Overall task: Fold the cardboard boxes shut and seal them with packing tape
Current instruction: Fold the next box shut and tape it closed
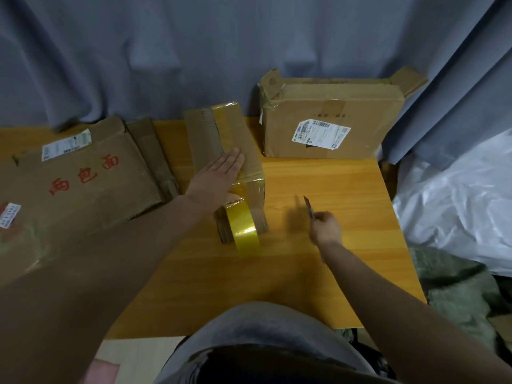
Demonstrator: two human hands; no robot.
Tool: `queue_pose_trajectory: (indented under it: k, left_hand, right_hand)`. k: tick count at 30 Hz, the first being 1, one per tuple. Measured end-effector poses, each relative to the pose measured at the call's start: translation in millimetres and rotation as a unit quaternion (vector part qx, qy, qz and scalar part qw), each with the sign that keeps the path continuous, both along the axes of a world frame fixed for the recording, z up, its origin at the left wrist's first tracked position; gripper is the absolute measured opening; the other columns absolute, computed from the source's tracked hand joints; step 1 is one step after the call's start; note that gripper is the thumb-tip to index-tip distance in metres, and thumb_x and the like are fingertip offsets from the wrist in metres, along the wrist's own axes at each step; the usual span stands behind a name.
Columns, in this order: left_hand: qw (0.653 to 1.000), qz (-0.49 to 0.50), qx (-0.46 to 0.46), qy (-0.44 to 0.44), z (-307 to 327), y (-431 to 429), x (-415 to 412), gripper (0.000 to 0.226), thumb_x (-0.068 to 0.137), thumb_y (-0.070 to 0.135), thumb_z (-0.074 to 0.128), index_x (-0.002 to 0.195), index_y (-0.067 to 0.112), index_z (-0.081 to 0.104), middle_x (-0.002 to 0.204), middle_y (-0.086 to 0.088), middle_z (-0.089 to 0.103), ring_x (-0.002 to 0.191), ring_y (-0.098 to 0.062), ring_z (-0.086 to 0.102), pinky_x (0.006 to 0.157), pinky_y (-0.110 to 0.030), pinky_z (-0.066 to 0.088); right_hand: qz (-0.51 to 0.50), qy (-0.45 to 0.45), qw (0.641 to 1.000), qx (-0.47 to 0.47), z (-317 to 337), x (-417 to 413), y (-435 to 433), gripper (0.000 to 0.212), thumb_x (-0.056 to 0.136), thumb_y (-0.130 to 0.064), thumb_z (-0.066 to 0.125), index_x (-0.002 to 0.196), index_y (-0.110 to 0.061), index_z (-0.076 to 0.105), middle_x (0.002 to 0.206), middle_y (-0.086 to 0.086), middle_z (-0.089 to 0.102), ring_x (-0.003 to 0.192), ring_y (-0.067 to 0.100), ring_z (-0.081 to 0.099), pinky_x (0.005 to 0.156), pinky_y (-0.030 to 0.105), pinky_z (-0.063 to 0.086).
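A small cardboard box (219,134) lies on the wooden table (332,245), with yellowish tape running along its top and down its near end. My left hand (219,176) presses flat on the box top, fingers straight. A roll of yellow packing tape (243,231) stands on edge against the box's near end, still joined to the tape on the box. To the right, above the table, my right hand (325,227) grips a small knife (309,207), blade pointing up and away.
A large box with red characters (83,178) lies at the left. Another box with a shipping label (329,120) and open flaps stands at the back right. Grey curtains hang behind. White plastic (457,203) is heaped beyond the table's right edge.
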State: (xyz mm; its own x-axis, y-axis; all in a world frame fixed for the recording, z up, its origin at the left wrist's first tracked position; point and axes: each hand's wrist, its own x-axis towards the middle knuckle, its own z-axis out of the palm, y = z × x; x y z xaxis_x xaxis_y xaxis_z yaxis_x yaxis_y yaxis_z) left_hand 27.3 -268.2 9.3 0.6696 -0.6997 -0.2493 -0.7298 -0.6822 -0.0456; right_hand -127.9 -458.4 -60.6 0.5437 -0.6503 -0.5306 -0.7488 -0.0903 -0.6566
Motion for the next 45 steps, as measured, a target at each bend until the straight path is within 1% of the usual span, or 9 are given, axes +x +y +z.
queue_pose_trajectory:
  k: [5,9,13,18,25,29,38,41,45]
  left_hand:
    - [0.995,0.039,-0.01,-0.086,4,12,-11,0.097,0.086,0.058,0.053,0.152,0.021,-0.008,0.16,-0.003,-0.001,0.147,-0.023,-0.001,0.118,-0.04,-0.002]
    - [0.945,0.281,-0.165,-0.042,2,13,-46,0.098,0.085,0.038,0.064,0.151,0.01,-0.002,0.159,-0.009,-0.002,0.146,-0.028,-0.001,0.116,-0.046,0.006]
    - [0.811,0.435,-0.391,0.003,-17,22,-83,0.05,0.083,0.012,0.062,0.127,0.003,0.039,0.128,-0.012,0.037,0.125,-0.03,0.036,0.101,-0.033,0.029]
    - [0.567,0.573,-0.487,0.336,-34,7,-90,0.061,0.084,0.035,0.07,0.128,0.006,0.039,0.129,-0.008,0.048,0.118,-0.023,0.049,0.098,-0.034,0.042]
    - [0.516,0.564,-0.52,0.379,-50,-3,-88,0.057,0.089,0.034,0.064,0.136,0.009,0.044,0.131,0.0,0.05,0.125,-0.026,0.048,0.107,-0.043,0.038]
    - [0.47,0.581,-0.515,0.42,-60,-3,-86,0.093,0.059,0.054,0.075,0.138,0.017,0.042,0.131,-0.01,0.057,0.115,-0.035,0.057,0.097,-0.052,0.047]
    - [0.455,0.605,-0.458,0.466,-69,-4,-79,0.078,0.052,0.047,0.076,0.12,0.024,0.043,0.121,-0.014,0.061,0.109,-0.039,0.059,0.094,-0.055,0.048]
    - [0.489,0.59,-0.455,0.454,-88,-7,-69,0.051,0.056,0.048,0.07,0.098,0.025,0.049,0.112,-0.017,0.064,0.102,-0.04,0.062,0.091,-0.056,0.049]
    - [0.529,0.58,-0.44,0.435,-132,-8,-61,0.071,0.054,0.07,0.051,0.108,0.025,0.053,0.105,-0.017,0.065,0.095,-0.041,0.063,0.088,-0.058,0.049]
  right_hand:
    - [-0.004,-0.208,0.968,0.143,68,42,31,0.012,0.083,-0.013,0.07,0.086,-0.021,0.061,0.066,-0.004,0.052,0.051,0.009,0.044,0.048,0.022,0.036]
    - [0.263,-0.221,0.937,0.072,98,65,51,0.03,0.082,0.002,0.066,0.108,-0.01,0.069,0.103,-0.004,0.068,0.088,0.001,0.062,0.077,0.013,0.044]
    - [0.474,-0.129,0.863,-0.115,95,83,55,0.053,0.081,-0.005,0.068,0.131,-0.02,0.057,0.145,-0.004,0.045,0.134,0.015,0.04,0.105,0.022,0.031]
    - [0.531,-0.065,0.778,-0.331,89,89,69,0.064,0.084,-0.041,0.067,0.141,-0.029,0.04,0.145,-0.004,0.034,0.119,0.025,0.051,0.081,0.036,0.048]
    - [0.528,-0.063,0.745,-0.402,84,98,76,0.051,0.087,-0.034,0.065,0.131,-0.021,0.043,0.132,0.009,0.037,0.092,0.033,0.061,0.064,0.037,0.049]
    - [0.53,-0.059,0.731,-0.425,83,104,78,0.05,0.087,-0.028,0.066,0.129,-0.019,0.04,0.126,0.012,0.039,0.084,0.034,0.062,0.058,0.035,0.042]
    - [0.529,-0.046,0.72,-0.448,83,108,80,0.054,0.086,-0.023,0.067,0.131,-0.016,0.036,0.128,0.013,0.039,0.083,0.032,0.063,0.057,0.034,0.043]
    - [0.526,-0.05,0.759,-0.381,90,112,70,0.052,0.084,-0.033,0.069,0.127,-0.02,0.043,0.13,0.006,0.038,0.097,0.027,0.059,0.069,0.035,0.048]
    - [0.45,-0.108,0.88,-0.105,98,117,52,0.032,0.083,-0.043,0.067,0.103,-0.018,0.061,0.101,-0.001,0.056,0.088,0.014,0.053,0.078,0.033,0.045]
